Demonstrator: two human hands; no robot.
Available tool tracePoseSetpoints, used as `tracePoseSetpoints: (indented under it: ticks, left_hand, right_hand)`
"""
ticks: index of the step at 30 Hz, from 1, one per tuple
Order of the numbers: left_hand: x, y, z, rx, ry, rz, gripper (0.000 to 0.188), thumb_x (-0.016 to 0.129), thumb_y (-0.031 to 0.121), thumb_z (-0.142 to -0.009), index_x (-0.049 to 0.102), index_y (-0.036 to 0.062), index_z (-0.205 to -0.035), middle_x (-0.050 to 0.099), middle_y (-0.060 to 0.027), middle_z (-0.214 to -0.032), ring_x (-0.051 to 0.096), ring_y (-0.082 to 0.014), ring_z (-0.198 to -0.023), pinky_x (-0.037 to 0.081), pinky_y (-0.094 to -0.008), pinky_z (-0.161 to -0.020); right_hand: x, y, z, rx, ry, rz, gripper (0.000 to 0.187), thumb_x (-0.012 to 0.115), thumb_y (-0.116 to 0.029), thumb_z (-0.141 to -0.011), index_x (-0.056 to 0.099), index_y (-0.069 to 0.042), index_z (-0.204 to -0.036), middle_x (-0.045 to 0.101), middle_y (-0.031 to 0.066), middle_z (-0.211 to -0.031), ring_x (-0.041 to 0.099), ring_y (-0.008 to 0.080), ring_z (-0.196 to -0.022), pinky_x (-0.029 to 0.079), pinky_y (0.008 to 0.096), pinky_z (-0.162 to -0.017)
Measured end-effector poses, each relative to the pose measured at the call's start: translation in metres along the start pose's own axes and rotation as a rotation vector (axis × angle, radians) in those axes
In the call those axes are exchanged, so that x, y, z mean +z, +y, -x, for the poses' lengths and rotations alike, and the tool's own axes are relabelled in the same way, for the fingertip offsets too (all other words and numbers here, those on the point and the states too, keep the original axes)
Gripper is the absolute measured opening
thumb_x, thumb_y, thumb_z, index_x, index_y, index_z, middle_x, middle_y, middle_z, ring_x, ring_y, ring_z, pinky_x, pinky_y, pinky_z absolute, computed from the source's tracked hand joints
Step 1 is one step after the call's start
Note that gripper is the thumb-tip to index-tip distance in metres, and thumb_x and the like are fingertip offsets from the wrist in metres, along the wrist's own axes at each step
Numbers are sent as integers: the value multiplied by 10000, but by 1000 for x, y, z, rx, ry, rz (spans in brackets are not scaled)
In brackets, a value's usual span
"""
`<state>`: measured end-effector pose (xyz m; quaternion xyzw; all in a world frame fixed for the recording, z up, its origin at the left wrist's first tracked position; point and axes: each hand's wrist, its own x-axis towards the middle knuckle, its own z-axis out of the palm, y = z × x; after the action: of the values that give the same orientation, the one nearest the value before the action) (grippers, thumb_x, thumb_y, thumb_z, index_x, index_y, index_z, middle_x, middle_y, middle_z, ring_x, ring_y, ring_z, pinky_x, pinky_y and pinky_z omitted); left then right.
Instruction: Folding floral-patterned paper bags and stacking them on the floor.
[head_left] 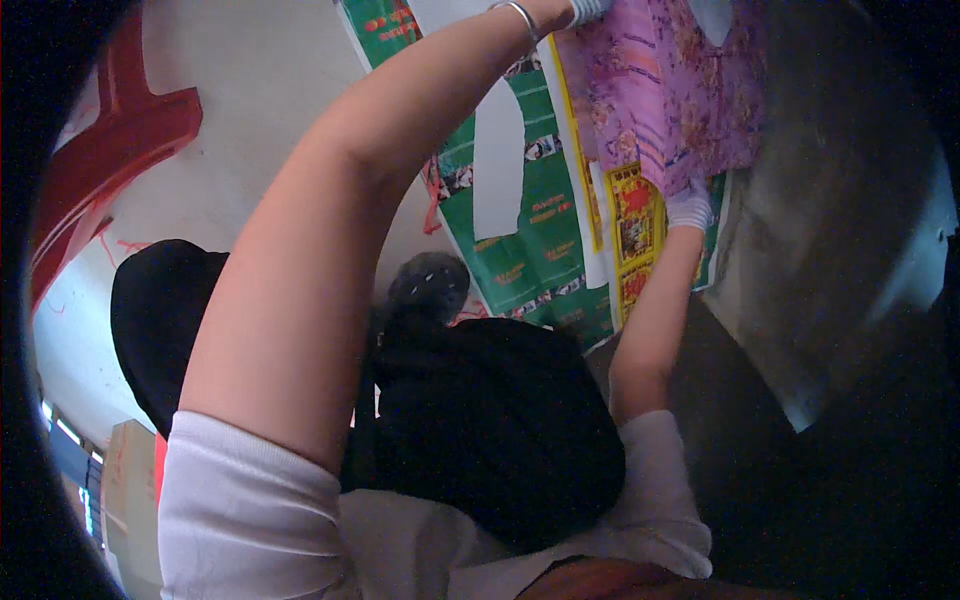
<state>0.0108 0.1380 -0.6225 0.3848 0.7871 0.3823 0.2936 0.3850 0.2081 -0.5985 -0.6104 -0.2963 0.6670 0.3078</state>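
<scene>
Left arm (310, 220) sits nearest the camera, bare above the white sleeve (245, 490), metal bracelet (518, 18) at the wrist. Reference: purple flowered cloth (715, 100), upper right of view, cropped by the top edge. Left to right:
- Red wooden frame (110, 170): far left of cloth.
- Dark shoe (430, 285), probably: lower left of cloth.
- White paper strip (497, 160): left of cloth, on green printed sheet (550, 235).
- Left hand (590, 8), striped glove: by cloth's upper left. Mostly cropped; can't tell spread or pinching, or if it touches.
- Yellow-and-red printed sheet (635, 235): just below cloth, partly covered by it.
- Right hand (690, 205), striped glove: at cloth's near edge, looks in contact. Fingers unclear; can't tell pinch from flat press.

Step, my read: positioning cloth over the sheets. Next move likely calls for evening the near edge without dragging paper.
Cloth's near edge faces the wearer; long axis seems to run away from them, but far end's out of frame, so unconfirmed.
</scene>
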Motion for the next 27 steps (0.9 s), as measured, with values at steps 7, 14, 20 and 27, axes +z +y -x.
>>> tracePoseSetpoints:
  ticks: [7, 14, 20, 27]
  left_hand:
    - [7, 115, 33, -470, 38, -458, 621, 435, 317, -869, 286, -8, -1376, 296, -210, -1436, 339, -346, -1302, 317, -409, -1054]
    - [7, 54, 3, -323, -271, -204, 540, 375, 269, -904, 286, 91, -1406, 227, -136, -1483, 261, -356, -1339, 269, -493, -1061]
    - [50, 106, 57, -100, -246, 459, 718, 535, 448, -802, 373, -72, -1270, 551, -312, -1134, 547, -427, -1071, 444, -435, -920]
    - [41, 80, 112, -193, -233, 623, 879, 578, 486, -789, 244, -111, -1341, 553, -324, -1113, 549, -436, -1055, 450, -422, -889]
  right_hand:
    - [4, -7, -2, 72, 51, -22, 464, 343, -238, -964, 339, -37, -1383, 337, 74, -1445, 304, 246, -1326, 197, 386, -1126]
    - [23, 24, -1, 147, 42, -68, 484, 371, -261, -957, 329, -55, -1393, 316, 82, -1453, 284, 276, -1334, 204, 451, -1117]
    - [-117, -199, -83, -764, 389, 1144, 521, 445, -356, -910, 425, -45, -1328, 427, 166, -1358, 417, 322, -1234, 333, 415, -1022]
    - [45, -224, -202, -1158, 152, 1651, 601, 446, -477, -884, 490, -22, -1274, 467, 204, -1316, 418, 348, -1233, 342, 371, -1010]
